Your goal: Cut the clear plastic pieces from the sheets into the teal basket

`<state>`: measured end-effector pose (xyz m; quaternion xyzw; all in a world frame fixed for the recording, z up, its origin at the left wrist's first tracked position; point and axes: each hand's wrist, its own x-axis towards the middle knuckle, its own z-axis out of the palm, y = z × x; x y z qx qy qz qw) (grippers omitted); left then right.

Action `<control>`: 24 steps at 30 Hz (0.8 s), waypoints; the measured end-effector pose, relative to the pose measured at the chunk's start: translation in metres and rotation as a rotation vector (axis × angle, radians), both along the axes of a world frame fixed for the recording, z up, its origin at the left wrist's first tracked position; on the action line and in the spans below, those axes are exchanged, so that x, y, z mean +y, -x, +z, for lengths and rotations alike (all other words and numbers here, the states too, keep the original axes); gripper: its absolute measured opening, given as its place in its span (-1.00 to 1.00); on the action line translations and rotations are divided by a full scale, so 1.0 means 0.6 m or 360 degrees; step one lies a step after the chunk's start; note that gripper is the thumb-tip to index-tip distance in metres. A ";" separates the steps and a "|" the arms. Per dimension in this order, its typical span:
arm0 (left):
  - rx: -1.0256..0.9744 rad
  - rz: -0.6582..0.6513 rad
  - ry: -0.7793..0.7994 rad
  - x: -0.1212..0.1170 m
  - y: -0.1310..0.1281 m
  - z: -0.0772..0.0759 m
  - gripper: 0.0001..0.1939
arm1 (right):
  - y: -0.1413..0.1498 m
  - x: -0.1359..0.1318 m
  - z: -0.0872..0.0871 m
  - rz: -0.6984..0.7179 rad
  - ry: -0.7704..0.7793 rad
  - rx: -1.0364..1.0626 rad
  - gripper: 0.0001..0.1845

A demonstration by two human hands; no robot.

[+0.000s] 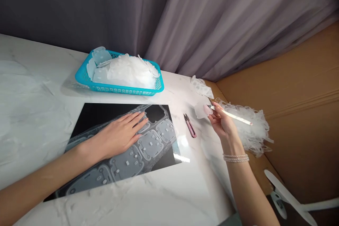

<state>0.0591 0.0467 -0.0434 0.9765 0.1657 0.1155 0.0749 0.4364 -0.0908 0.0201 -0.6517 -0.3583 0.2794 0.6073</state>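
My left hand (124,130) lies flat, fingers stretched out, on a translucent plastic sheet (150,143) with several outlined shapes and small cutouts. Beneath the sheet is a black mat (91,113), and a shape-sized gap in the sheet shows black just beyond my fingertips. My right hand (221,122), raised at the right, is closed round a slim white pen-shaped tool (238,117) with a dark tip. A frosted plastic piece (201,108) is at its fingertips, seemingly pinched there. Pink-handled thread snips (190,127) lie between mat and right hand.
A blue plastic basket (122,89) heaped with frosted pieces stands behind the mat. A tangle of clear plastic scraps (255,130) sits at the right, by a cardboard wall (299,88). More translucent sheets (21,113) lie left. Grey curtains (212,21) hang behind.
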 end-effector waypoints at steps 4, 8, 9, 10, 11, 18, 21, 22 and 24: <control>-0.0156 0.0083 0.0408 -0.003 -0.007 0.026 -0.54 | 0.059 0.003 0.010 0.0077 -0.0014 0.0173 -0.82; -0.0455 0.0384 0.1538 -0.020 -0.019 0.077 -0.58 | 0.143 0.029 0.036 0.0219 0.0028 0.0676 -0.79; -0.0523 0.0421 0.1946 -0.024 -0.021 0.090 -0.55 | 0.164 0.035 0.043 0.0285 0.0053 0.0748 -0.79; -0.0570 0.0432 0.2351 -0.027 -0.021 0.100 -0.51 | 0.183 0.041 0.048 0.0362 0.0077 0.0756 -0.79; -0.0598 0.0423 0.2720 -0.029 -0.020 0.109 -0.45 | 0.200 0.046 0.053 0.0444 0.0089 0.0720 -0.79; -0.0697 0.0499 0.3442 -0.023 -0.003 0.120 -0.45 | 0.266 0.046 0.070 0.1292 0.0006 -0.0247 -0.77; -0.0748 0.0477 0.3162 -0.019 0.003 0.111 -0.73 | 0.263 0.038 0.077 0.1596 0.0144 -0.0368 -0.64; -0.0749 0.0469 0.3093 -0.018 0.005 0.109 -0.74 | 0.258 0.038 0.077 0.1570 0.0164 -0.0336 -0.58; -0.0720 0.0446 0.3016 -0.015 0.008 0.108 -0.70 | 0.247 0.043 0.073 0.1396 0.0169 -0.0199 -0.46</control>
